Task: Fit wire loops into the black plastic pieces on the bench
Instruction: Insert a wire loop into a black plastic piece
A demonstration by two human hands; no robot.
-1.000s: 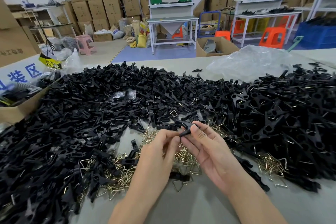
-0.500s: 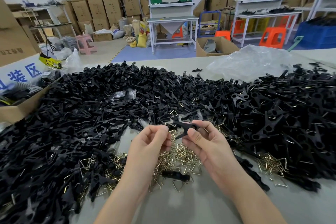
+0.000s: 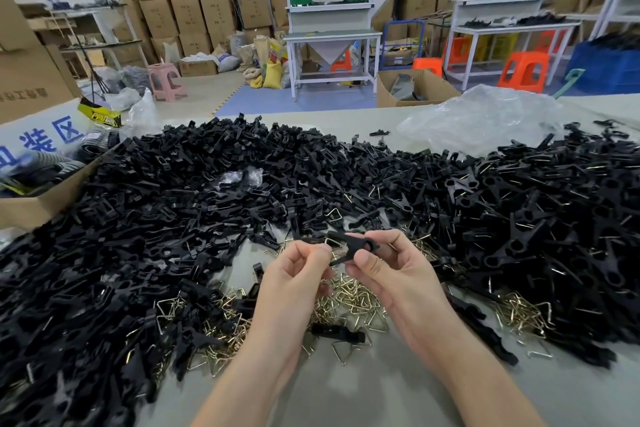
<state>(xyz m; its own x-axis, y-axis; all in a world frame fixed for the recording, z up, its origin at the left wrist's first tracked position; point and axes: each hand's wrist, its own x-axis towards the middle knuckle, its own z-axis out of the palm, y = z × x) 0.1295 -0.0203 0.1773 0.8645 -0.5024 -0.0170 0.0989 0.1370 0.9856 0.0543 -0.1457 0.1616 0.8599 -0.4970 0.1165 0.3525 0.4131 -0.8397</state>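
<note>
I see right hand [image 3: 398, 274] gripping black plastic piece [image 3: 353, 246], thumb on top, fingers curled behind. Left hand [image 3: 298, 267] pinches piece's left tip; wire in that pinch or not, I cannot tell. Piece held above bench [image 3: 346, 395], long axis running hand to hand, slightly tilted. Wire loops [image 3: 349, 298] heaped straight beneath both hands; left hand a shade nearer, I judge. Bare black pieces [image 3: 138, 218] piled left; wired-looking pieces [image 3: 536, 218] right.
</note>
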